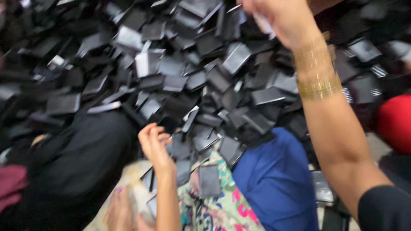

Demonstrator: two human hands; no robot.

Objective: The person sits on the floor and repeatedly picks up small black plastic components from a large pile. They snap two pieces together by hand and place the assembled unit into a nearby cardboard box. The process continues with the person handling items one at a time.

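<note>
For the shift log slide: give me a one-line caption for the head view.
Right hand, gold bangles at the wrist, raised over a heap of flat black wallet-like pieces; left hand at the heap's near edge.

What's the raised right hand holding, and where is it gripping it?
The right hand pinches something pale at its upper end; blur hides what it is.

Blue cloth [278,179], floral fabric [222,209], black garment [81,162] and a red object [396,122] lie nearby.
</note>
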